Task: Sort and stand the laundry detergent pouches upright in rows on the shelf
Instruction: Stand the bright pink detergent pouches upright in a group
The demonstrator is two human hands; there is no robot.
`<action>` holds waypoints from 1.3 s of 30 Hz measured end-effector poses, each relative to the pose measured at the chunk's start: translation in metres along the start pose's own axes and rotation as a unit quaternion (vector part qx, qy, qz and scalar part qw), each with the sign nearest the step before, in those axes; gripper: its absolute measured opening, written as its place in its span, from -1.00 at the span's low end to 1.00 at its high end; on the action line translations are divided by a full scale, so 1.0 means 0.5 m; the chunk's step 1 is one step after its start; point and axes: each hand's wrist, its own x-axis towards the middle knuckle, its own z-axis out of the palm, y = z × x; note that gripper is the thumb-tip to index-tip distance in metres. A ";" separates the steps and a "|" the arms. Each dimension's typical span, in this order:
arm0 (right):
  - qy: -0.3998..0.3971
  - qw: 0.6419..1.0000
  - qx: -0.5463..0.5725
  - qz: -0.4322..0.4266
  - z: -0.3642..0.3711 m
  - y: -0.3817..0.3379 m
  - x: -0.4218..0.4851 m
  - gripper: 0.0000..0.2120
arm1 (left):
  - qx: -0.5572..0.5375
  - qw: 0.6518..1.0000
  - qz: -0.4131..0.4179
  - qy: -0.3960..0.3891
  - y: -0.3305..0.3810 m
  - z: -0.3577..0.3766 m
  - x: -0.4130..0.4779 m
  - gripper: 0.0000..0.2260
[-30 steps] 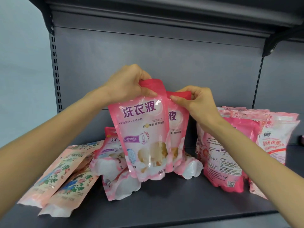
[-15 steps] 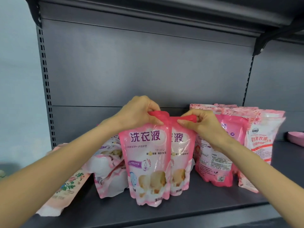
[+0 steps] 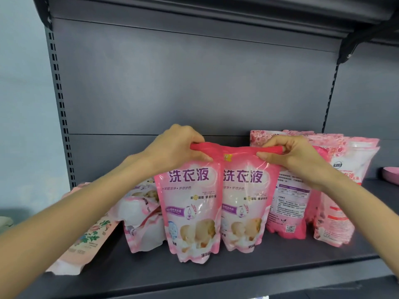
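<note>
Pinching the red top seams, a left hand (image 3: 174,147) and right hand (image 3: 295,154) each hold a pink detergent pouch (image 3: 192,212) – its twin (image 3: 244,208) alongside – upright on the grey shelf (image 3: 237,268), beside standing pouches (image 3: 336,190).

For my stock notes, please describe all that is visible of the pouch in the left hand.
The pouch is glossy pink-and-white plastic with a red top seal and purple Chinese print. It stands upright, front to the camera, its base seemingly on the shelf. The left hand pinches its top edge; one side overlaps the twin pouch.
</note>
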 end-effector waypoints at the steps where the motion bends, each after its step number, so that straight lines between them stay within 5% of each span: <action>1: -0.012 1.000 -0.019 -0.003 -0.007 -0.004 -0.001 -0.96 | 0.012 1.000 -0.009 -0.010 0.002 -0.005 0.002 -0.57; 8: -0.057 0.990 -0.128 -0.017 -0.021 -0.028 0.009 -0.93 | -0.105 0.987 -0.043 -0.113 -0.003 -0.045 -0.008 -0.86; 18: -0.043 0.938 -0.336 -0.079 0.014 -0.052 0.030 -0.94 | -0.148 0.986 -0.081 -0.009 0.017 -0.017 -0.020 -0.87; 29: -0.026 0.933 -0.357 -0.046 -0.049 -0.041 0.012 -0.93 | -0.158 0.985 -0.058 0.035 0.049 0.017 -0.007 -0.94; 39: -0.074 0.938 -0.338 -0.025 -0.043 -0.059 0.014 -0.97 | -0.179 0.981 -0.058 -0.045 0.041 -0.007 -0.017 -0.91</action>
